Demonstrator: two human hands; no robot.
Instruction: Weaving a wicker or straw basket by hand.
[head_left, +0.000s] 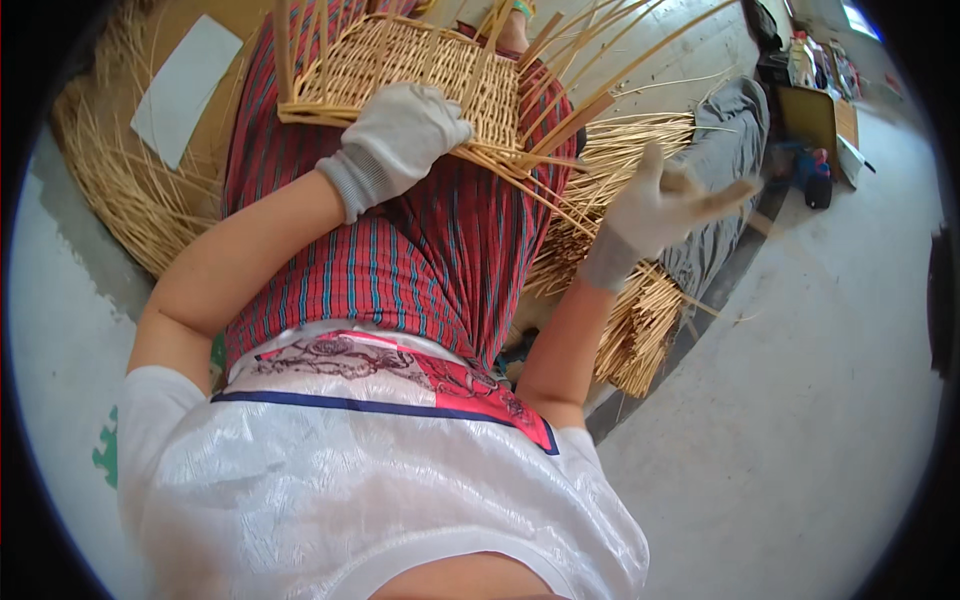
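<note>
A partly woven wicker basket [430,70] rests across my lap, its long uprights and loose wicker ends sticking up and out to the right. My left hand [408,135], in a white knitted glove, is closed over the basket's near edge; the fingertips are hidden behind it. Off to the right, my right hand [668,205], gloved as well, is raised with thumb and fingers spread and nothing visible between them. Behind and below it lies a bundle of cut wicker rods [640,330], partly under a grey cloth [725,160].
More loose wicker [125,215] lies in a heap on the left, near a white sheet [187,90] on a brown board. Boxes [805,125] and a dark blue and red object [815,178] stand at the far right on the pale floor [800,380].
</note>
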